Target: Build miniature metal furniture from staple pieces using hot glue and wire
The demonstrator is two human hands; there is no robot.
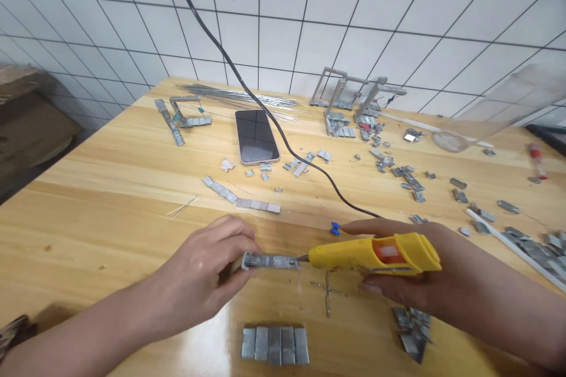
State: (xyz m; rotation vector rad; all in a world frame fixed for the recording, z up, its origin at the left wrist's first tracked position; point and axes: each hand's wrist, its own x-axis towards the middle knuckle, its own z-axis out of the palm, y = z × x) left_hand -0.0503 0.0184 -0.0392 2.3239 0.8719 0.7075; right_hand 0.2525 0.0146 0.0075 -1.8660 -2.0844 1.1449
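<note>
1. My left hand (207,265) is closed in a pinch on the near end of a short metal strip (270,261), thumb and fingertips clamped around it, holding it level just above the wooden table (110,188).
2. My right hand (398,271) is wrapped shut around a yellow glue gun (371,253), fingers curled under its body and thumb side on top.
3. The gun's dark nozzle touches the far end of the strip, so the strip lies straight between my two sets of fingers.
4. A black cable (265,112) runs from behind my right hand up across the table and out of the top of the view.
5. Just below the strip, nearer to me than my fingers, sits a flat block of metal pieces (275,345) laid side by side.
6. Under my right fingers lies a small wire cross (328,293), and beside my right wrist a loose heap of metal clips (413,333).
7. Beyond my fingers, well apart, a phone (256,136) lies face up with its screen dark.
8. A little blue bit (335,228) rests just past my right fingertips.
9. Farther right, scattered metal pieces (411,179) cover the table.
</note>
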